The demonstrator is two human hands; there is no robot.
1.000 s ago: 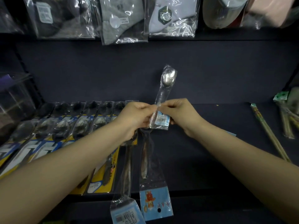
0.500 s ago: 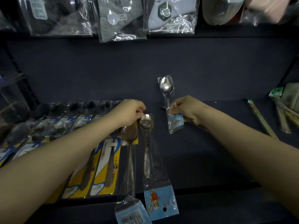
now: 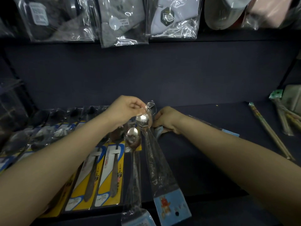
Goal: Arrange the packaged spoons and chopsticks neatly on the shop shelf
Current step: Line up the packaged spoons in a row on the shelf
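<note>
My left hand pinches the top of a long spoon in a clear bag with a blue cartoon card and lifts its bowl end off the dark shelf. Just right of it, my right hand grips a small packaged spoon, mostly hidden under the fingers. Another long bagged spoon lies flat to the left. Further left runs a row of spoons on yellow cards. Packaged chopsticks lie at the right.
Bagged socks and clothing hang from the shelf above. More chopstick packs sit at the far right by a pale box. A clear container stands at the far left. The dark back wall lies close behind my hands.
My right hand has brought the small spoon down from upright to the shelf. My left hand has let go of it and taken the top of the long blue-card spoon, lifting it.
</note>
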